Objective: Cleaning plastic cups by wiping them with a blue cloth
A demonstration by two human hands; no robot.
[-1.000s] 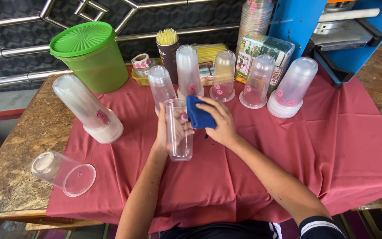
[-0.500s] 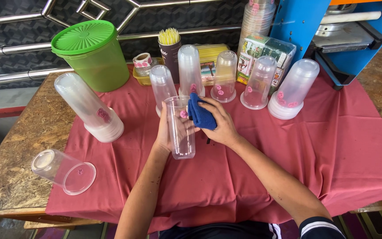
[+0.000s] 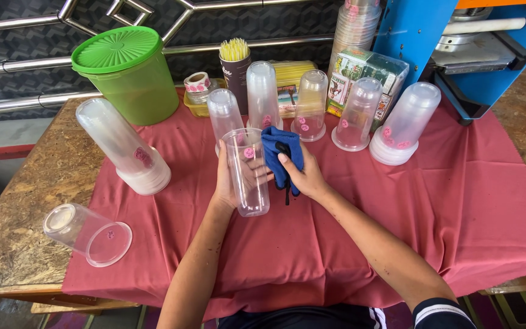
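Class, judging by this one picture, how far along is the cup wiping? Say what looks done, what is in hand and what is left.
Looks done: stacks of cups stand upside down in a row on the red cloth, though wiped or not cannot be told. In hand: the left hand holds one clear cup; the right hand presses a blue rag beside it. Possibly left: a lone cup lying on its side.

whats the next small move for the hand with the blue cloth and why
Probably bring the blue cloth onto the clear cup: the right hand holds it bunched right beside the cup, which the left hand grips.
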